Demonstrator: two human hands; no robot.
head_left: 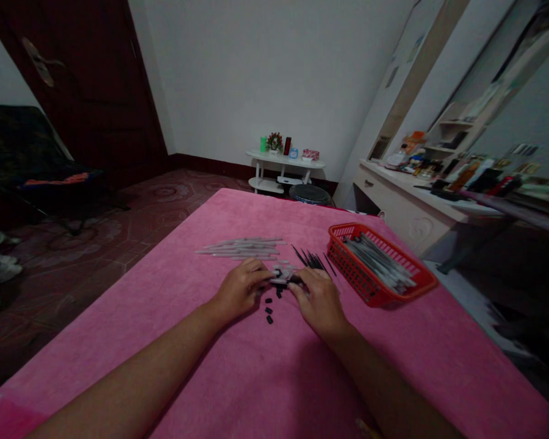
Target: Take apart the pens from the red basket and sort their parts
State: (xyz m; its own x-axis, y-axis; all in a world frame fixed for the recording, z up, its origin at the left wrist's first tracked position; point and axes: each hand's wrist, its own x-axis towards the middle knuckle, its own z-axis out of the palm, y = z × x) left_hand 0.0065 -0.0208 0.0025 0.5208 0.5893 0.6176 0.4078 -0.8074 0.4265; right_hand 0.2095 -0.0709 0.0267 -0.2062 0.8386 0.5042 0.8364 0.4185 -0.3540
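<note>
My left hand (242, 286) is closed in a pinch at the left end of a small pale pen piece (279, 281). Opposite it, my right hand (318, 299) pinches a small black piece (295, 279); the fingers partly cover both. Short whitish pieces (283, 266) lie just behind the fingertips. Several small black caps (269, 310) are scattered on the pink cloth between my hands. Beyond my left hand lies a row of slim pale pen barrels (242, 247). Thin black pen refills (313, 260) fan out behind my right hand.
A red plastic basket (357, 274) holding many grey pens (379, 262) stands at the right on the pink-covered table (201, 378). Farther off are a low white stand (279, 160), a round dark stool (310, 194), a cluttered dresser (407, 201) and a folding chair (32, 164).
</note>
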